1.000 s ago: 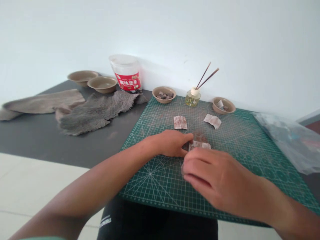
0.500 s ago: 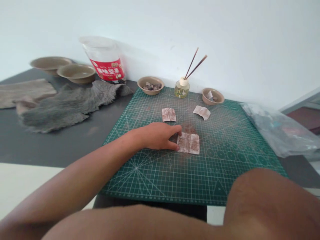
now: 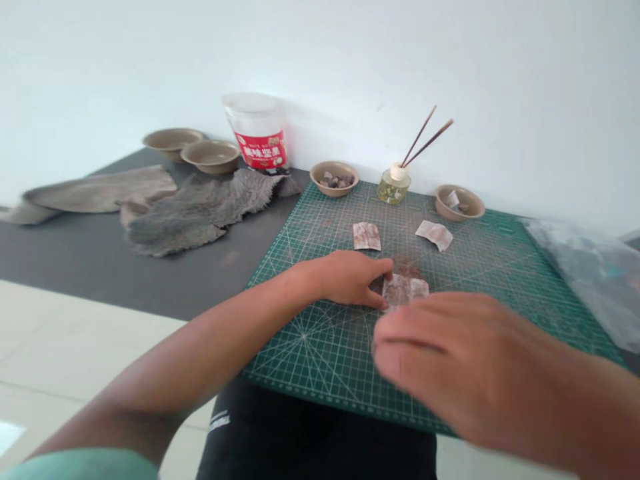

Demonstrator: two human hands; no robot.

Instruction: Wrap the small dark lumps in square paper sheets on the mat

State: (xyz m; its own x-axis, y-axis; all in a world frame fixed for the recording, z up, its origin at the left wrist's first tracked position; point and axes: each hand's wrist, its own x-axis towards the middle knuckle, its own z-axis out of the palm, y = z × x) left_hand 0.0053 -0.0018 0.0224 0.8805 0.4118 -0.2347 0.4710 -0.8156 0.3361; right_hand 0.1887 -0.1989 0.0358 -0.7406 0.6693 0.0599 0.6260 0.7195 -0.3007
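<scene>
A small pale square (image 3: 400, 288), like paper or thin cloth with brown smears and a crease, lies flat on the green cutting mat (image 3: 320, 363). My left hand (image 3: 350, 277) holds it down at its left edge, thumb and forefinger on the near and far corners. Closer to the camera, my right hand (image 3: 450, 360) is raised over the mat, its fingers closed together and slightly blurred. Whatever it may hold is hidden. That hand covers the near right part of the square. Brown powder (image 3: 411, 268) is spread just beyond the square.
Two similar smeared pieces, one on the left (image 3: 367, 237) and one on the right (image 3: 435, 234), lie farther back. Behind stand a bowl of dark chunks (image 3: 334, 191), a reed diffuser (image 3: 393, 187) and another bowl (image 3: 460, 215). Grey cloth (image 3: 195, 213) lies left; a plastic bag (image 3: 575, 267) lies right.
My right hand has come up into view over the mat's near right side. My left hand stays on the square's left edge. The view has shifted, so everything sits farther right.
</scene>
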